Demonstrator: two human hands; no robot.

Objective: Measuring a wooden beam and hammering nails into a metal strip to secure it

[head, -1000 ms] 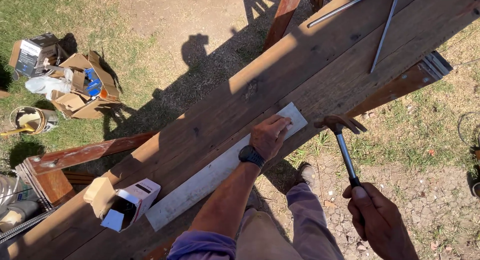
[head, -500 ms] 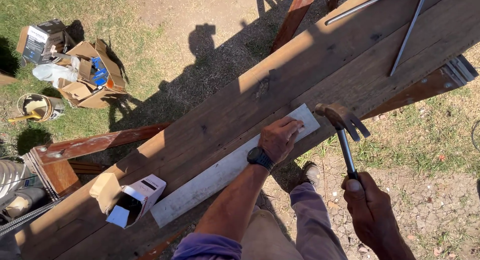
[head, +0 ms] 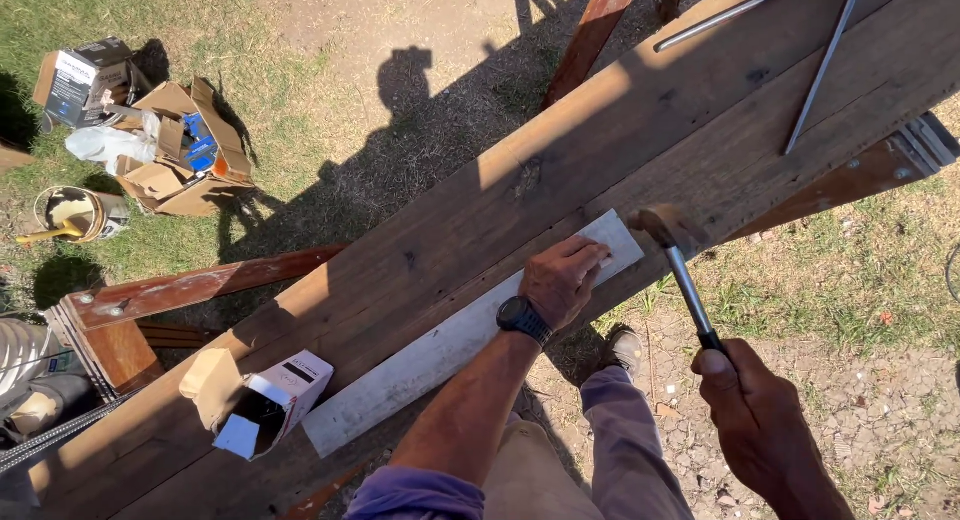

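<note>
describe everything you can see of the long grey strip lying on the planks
The grey strip is long, flat and narrow, pale and scuffed, and looks like metal. It lies flat along the wooden planks, slanting from lower left up to the right. The left hand presses its fingers on it near the upper end. The hammer, gripped by the right hand, has its head just beside that upper end. An open cardboard box sits close to its lower end.
</note>
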